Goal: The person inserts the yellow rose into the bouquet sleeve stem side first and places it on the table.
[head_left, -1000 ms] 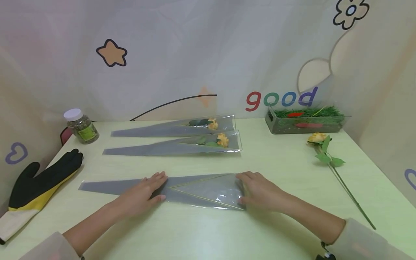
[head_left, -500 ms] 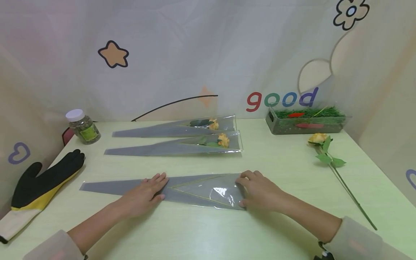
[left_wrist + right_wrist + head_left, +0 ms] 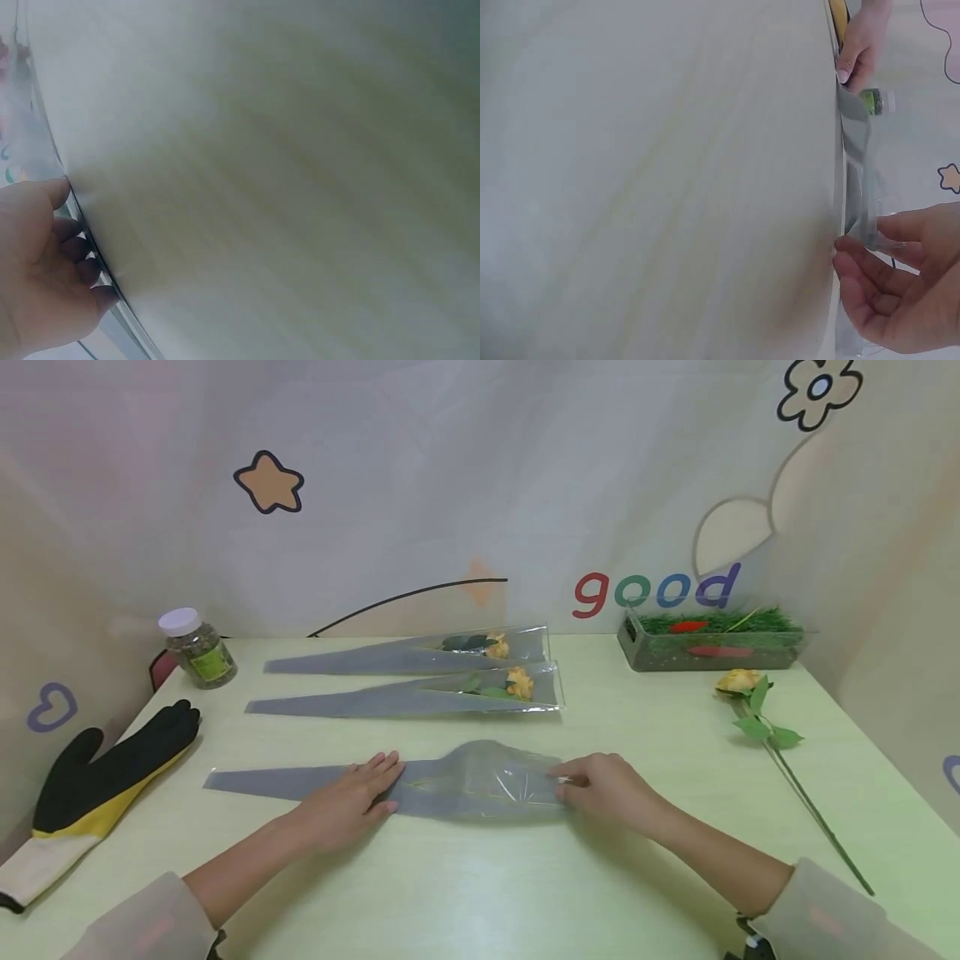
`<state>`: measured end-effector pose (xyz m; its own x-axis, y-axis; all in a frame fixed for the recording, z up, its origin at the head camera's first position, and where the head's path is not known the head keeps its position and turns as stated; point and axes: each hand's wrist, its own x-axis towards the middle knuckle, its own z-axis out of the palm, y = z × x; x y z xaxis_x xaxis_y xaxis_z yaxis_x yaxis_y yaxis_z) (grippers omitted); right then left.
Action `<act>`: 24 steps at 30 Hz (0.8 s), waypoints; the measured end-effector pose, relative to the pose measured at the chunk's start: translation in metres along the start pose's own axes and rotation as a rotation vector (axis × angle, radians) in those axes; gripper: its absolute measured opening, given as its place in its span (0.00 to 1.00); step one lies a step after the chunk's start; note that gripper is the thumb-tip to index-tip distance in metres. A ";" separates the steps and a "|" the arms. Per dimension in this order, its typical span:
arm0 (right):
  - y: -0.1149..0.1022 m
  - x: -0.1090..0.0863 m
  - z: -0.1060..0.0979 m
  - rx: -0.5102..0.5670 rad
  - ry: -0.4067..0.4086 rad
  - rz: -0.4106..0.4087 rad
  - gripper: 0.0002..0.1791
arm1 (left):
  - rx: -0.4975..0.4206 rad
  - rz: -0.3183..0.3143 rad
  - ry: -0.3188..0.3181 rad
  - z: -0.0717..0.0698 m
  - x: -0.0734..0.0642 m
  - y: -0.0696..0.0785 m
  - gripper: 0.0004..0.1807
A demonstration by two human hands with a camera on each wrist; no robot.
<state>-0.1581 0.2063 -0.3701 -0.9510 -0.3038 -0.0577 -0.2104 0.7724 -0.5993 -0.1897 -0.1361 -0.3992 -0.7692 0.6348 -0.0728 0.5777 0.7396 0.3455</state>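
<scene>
A grey, part-clear flower sleeve [image 3: 480, 785] lies across the near middle of the table, its narrow end to the left. Its wide right part bulges upward. My left hand [image 3: 348, 802] rests on the sleeve's middle with fingers extended. At the wide end, my right hand [image 3: 611, 789] pinches the edge of the film between thumb and fingers. The right wrist view shows the raised sleeve [image 3: 860, 142] arching away from those fingers. To the right lies a yellow rose [image 3: 738, 681] with green leaves and a long stem.
Behind the hands lie two filled sleeves, a nearer one [image 3: 352, 703] and a farther one [image 3: 352, 660], each with a yellow flower. A lidded jar [image 3: 198, 652] and a black-yellow glove [image 3: 116, 768] are on the left. A clear box of grass [image 3: 712, 643] stands back right.
My right fingers have drawn the sleeve's wide end together, and its flat film has bulged upward. My left hand stays on the sleeve. Everything sits slightly farther right in view.
</scene>
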 end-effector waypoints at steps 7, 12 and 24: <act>0.006 0.001 -0.006 0.369 0.019 0.133 0.19 | 0.002 0.007 -0.009 -0.002 0.002 0.005 0.31; 0.005 0.000 -0.008 0.616 0.037 0.205 0.21 | -0.008 0.002 -0.014 -0.003 0.002 0.006 0.31; 0.001 0.001 -0.010 0.725 0.122 0.253 0.23 | -0.008 -0.013 -0.020 -0.003 0.003 0.006 0.31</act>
<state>-0.1618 0.2126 -0.3628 -0.9774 -0.0709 -0.1991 0.1770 0.2396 -0.9546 -0.1893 -0.1306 -0.3946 -0.7710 0.6295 -0.0965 0.5651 0.7460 0.3523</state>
